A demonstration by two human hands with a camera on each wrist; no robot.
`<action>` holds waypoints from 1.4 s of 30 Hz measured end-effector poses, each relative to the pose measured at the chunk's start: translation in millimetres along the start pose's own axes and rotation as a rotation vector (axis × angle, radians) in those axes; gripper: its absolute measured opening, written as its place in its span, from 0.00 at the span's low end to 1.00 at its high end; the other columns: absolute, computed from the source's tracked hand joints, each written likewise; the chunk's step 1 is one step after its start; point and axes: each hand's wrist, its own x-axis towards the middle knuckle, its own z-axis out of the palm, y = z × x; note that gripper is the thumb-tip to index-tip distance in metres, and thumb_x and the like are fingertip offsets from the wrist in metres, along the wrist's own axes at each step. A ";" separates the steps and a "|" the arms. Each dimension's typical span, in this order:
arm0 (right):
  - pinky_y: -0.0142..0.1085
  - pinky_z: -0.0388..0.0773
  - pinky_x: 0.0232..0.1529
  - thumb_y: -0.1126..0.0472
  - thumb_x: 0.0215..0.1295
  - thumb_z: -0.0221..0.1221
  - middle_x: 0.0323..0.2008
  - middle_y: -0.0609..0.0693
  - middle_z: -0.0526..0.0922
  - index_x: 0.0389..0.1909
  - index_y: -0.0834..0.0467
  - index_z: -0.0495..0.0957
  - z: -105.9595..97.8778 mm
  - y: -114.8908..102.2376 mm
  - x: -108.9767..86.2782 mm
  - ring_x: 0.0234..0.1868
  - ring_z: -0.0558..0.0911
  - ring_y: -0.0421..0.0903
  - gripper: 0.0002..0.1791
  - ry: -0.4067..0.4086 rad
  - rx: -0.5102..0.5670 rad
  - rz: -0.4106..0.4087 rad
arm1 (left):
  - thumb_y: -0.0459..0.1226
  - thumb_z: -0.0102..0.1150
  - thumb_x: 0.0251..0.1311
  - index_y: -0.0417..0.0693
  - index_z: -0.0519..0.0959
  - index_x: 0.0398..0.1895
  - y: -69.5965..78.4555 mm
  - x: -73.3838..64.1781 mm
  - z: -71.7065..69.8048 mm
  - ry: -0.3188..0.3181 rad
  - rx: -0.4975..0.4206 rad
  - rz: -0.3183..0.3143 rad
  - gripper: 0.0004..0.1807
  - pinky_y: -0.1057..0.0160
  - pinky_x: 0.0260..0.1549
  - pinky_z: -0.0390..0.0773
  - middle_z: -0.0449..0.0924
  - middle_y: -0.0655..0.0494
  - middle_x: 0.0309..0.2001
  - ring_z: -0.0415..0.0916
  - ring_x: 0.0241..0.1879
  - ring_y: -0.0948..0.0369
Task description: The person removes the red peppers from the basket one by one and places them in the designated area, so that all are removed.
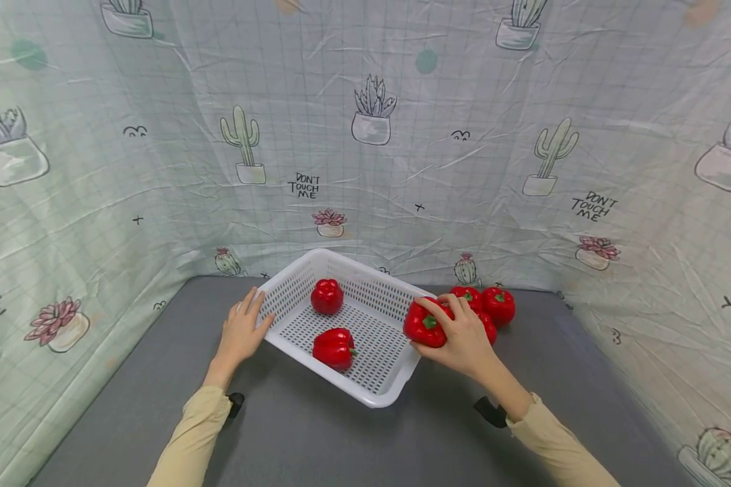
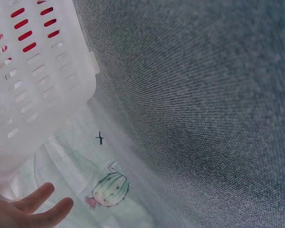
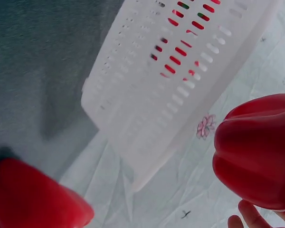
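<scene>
My right hand grips a red bell pepper, its green stem facing me, at the right rim of a white perforated basket. In the right wrist view that pepper shows large beside the basket wall, fingertips beneath it. My left hand rests on the basket's left rim, fingers fairly straight; the left wrist view catches two of its fingers near the wall. Two red bell peppers lie inside: one toward the back, one on its side nearer the front.
Several more red bell peppers cluster on the grey table right of the basket, partly hidden behind my right hand. A patterned cloth with cactus drawings hangs round the back and sides of the table.
</scene>
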 end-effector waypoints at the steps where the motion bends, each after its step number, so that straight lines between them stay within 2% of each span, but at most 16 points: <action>1: 0.45 0.79 0.33 0.49 0.28 0.73 0.44 0.53 0.72 0.55 0.44 0.68 -1.6 2.0 -2.0 0.45 0.71 0.50 0.44 0.003 0.003 0.004 | 0.46 0.46 0.61 0.40 0.56 0.66 0.0 -0.1 -0.1 0.000 0.000 -0.001 0.32 0.31 0.48 0.58 0.49 0.40 0.68 0.51 0.61 0.36; 8: 0.48 0.79 0.36 0.52 0.28 0.74 0.47 0.55 0.71 0.55 0.48 0.68 -10.9 16.3 -14.6 0.49 0.70 0.52 0.44 0.004 0.043 0.028 | 0.46 0.45 0.61 0.40 0.56 0.66 -0.1 -0.6 -0.3 -0.002 -0.005 -0.006 0.32 0.31 0.49 0.57 0.49 0.40 0.68 0.51 0.62 0.36; 15: 0.48 0.79 0.34 0.52 0.26 0.75 0.46 0.55 0.71 0.54 0.49 0.68 -16.4 30.6 -30.0 0.44 0.74 0.51 0.45 -0.009 0.039 0.065 | 0.46 0.46 0.61 0.41 0.56 0.65 0.0 0.2 -0.2 0.000 -0.005 -0.010 0.32 0.31 0.49 0.57 0.49 0.41 0.68 0.51 0.62 0.36; 20: 0.47 0.79 0.32 0.53 0.27 0.74 0.46 0.55 0.70 0.54 0.50 0.69 -18.8 40.8 -40.0 0.44 0.72 0.50 0.44 -0.013 0.039 0.054 | 0.46 0.46 0.61 0.40 0.56 0.65 0.2 0.8 0.3 0.001 -0.001 -0.011 0.32 0.31 0.49 0.57 0.49 0.40 0.68 0.51 0.61 0.36; 26: 0.49 0.78 0.32 0.56 0.27 0.74 0.47 0.55 0.71 0.53 0.52 0.70 -22.6 54.8 -50.3 0.45 0.68 0.52 0.43 0.016 0.013 0.038 | 0.46 0.45 0.61 0.40 0.56 0.66 0.4 -0.2 -0.2 -0.009 -0.004 -0.011 0.32 0.31 0.50 0.57 0.48 0.40 0.68 0.50 0.62 0.36; 31: 0.46 0.77 0.30 0.57 0.27 0.72 0.48 0.56 0.70 0.53 0.53 0.69 -27.2 62.9 -56.5 0.43 0.66 0.52 0.42 0.018 -0.022 0.037 | 0.46 0.45 0.61 0.40 0.56 0.66 0.1 -0.6 0.0 -0.005 -0.001 -0.015 0.32 0.31 0.49 0.57 0.48 0.40 0.68 0.51 0.62 0.36; 42: 0.50 0.69 0.34 0.60 0.24 0.73 0.47 0.59 0.70 0.50 0.58 0.68 -36.6 83.1 -68.3 0.43 0.65 0.56 0.42 0.024 -0.052 0.095 | 0.46 0.45 0.61 0.40 0.56 0.66 -0.1 0.5 0.9 -0.006 0.000 -0.014 0.32 0.31 0.49 0.58 0.48 0.40 0.68 0.51 0.61 0.36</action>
